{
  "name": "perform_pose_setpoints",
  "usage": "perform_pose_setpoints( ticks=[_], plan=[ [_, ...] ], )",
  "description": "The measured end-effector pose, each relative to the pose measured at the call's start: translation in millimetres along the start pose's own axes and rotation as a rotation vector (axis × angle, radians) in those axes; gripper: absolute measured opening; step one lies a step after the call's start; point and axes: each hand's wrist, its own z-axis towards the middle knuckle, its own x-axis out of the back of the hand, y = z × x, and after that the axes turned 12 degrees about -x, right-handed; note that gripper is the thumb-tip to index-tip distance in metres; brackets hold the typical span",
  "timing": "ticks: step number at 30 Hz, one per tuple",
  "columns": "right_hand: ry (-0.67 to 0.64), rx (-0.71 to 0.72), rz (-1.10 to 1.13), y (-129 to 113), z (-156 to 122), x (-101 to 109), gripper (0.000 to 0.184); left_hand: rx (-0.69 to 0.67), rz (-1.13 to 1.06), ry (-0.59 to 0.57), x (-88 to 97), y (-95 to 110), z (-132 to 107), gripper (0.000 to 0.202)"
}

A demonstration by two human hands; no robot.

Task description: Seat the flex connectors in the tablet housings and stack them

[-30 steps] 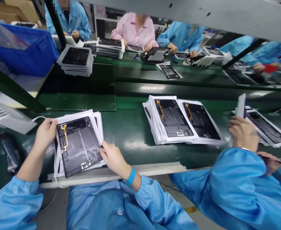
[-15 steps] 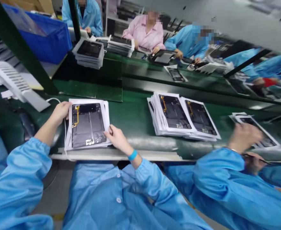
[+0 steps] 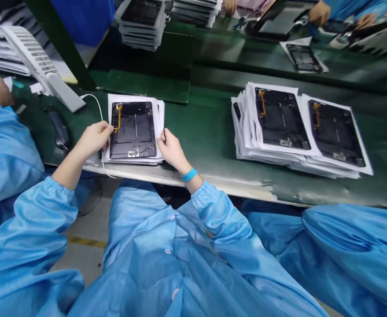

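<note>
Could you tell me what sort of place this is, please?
Probably an electronics assembly line: a blue smock, a long green workbench, and stacks of tablet back panels on white sheets.

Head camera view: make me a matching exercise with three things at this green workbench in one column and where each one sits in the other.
Things:
1. Blue wristband
2. Black panel with yellow flex strip
3. White louvered plastic unit

Places:
A. Beyond the left hand, toward the far left of the view
B. Around the wrist of the right hand
C. On white paper sheets, between both hands

Right pairs: 1-B, 2-C, 3-A.
</note>
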Motion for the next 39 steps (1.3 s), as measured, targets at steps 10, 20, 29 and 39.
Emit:
perform_pose_setpoints(
  ticks=[10, 20, 29, 39],
  plan=[
    [-0.058, 0.01, -0.079, -2.9, -11.1, 2.3, 0.037, -0.066, 0.418, 0.092, 10.9, 32.4, -8.3, 0.025],
    [0.099, 0.071, -0.268, -13.0, -1.6, 9.4, 0.019, -0.053, 0.464, -0.126, 16.2, 30.2, 21.1, 0.037],
    [0.025, 0.024, -0.597, -40.7, 13.0, -0.6, 0.018, -0.084, 0.44, -0.105, 11.9, 31.8, 11.9, 0.044],
    [0.036, -0.03, -0.767, -41.9, -9.8, -0.3, 0.03, -0.112, 0.478, -0.014, 10.3, 50.9, 2.4, 0.05]
  ],
)
